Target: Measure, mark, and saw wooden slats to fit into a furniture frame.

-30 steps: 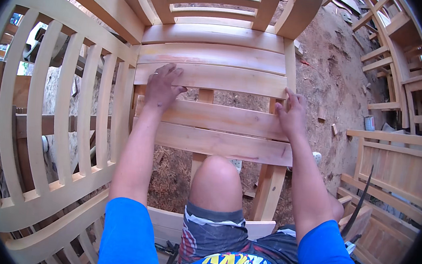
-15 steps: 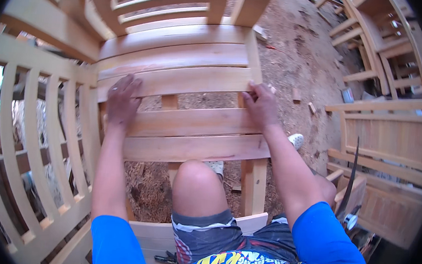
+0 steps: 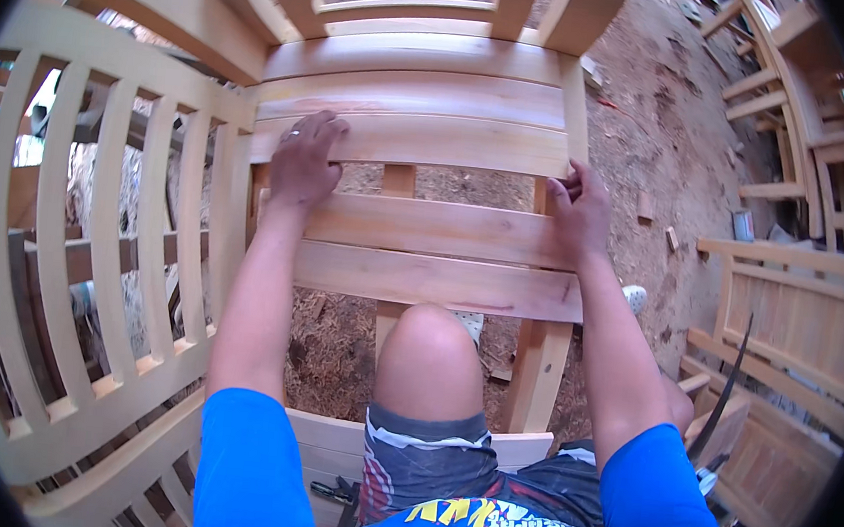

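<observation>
Pale wooden slats lie across a wooden seat frame (image 3: 574, 116). My left hand (image 3: 307, 161) is at the left end of the third slat (image 3: 433, 142) from the far side, fingers bent over it and thumb by its near edge. My right hand (image 3: 583, 209) is at that slat's right end, with fingers curled at the corner; its grip is partly hidden. This slat lies close against the second slat (image 3: 411, 97). Nearer to me, beyond an open gap, are two more slats (image 3: 425, 227) (image 3: 431, 279), the first passing by both my wrists.
A slatted wooden side panel (image 3: 149, 230) stands at left, and a slatted backrest (image 3: 404, 6) at the far side. Wooden furniture frames (image 3: 790, 306) stand at right. Wood offcuts (image 3: 645, 205) lie on the dusty ground. My knee (image 3: 431, 350) is below the nearest slat.
The view has shifted, so the seat appears farther right and squarer to me. Both hands stay by the same slat's ends; my right fingers look more curled.
</observation>
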A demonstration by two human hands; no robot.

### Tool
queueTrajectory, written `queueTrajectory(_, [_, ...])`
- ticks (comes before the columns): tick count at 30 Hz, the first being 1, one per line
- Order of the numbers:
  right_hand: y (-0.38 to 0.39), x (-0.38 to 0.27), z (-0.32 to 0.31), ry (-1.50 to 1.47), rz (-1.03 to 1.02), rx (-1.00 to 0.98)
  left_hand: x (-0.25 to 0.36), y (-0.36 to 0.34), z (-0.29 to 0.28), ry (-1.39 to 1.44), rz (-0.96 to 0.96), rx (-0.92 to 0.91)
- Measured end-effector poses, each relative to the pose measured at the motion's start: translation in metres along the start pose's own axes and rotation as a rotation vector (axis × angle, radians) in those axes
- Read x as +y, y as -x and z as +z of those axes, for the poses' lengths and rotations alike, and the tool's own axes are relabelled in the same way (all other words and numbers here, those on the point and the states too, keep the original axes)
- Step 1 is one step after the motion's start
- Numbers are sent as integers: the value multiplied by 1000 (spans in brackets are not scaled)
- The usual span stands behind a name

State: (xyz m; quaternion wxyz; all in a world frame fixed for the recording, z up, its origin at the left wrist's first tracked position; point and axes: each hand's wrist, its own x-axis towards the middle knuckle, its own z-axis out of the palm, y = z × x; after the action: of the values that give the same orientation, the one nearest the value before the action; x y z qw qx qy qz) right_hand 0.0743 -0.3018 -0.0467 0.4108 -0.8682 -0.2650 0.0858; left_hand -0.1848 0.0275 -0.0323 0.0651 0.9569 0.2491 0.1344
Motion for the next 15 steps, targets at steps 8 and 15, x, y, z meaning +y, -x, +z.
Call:
queueTrajectory(8, [-2, -3, -4, 91, -40, -18, 0, -10, -6, 10, 11, -22])
queueTrajectory(15, [-5, -6, 5, 284, -78, -13, -6, -9, 3, -87, 85, -30])
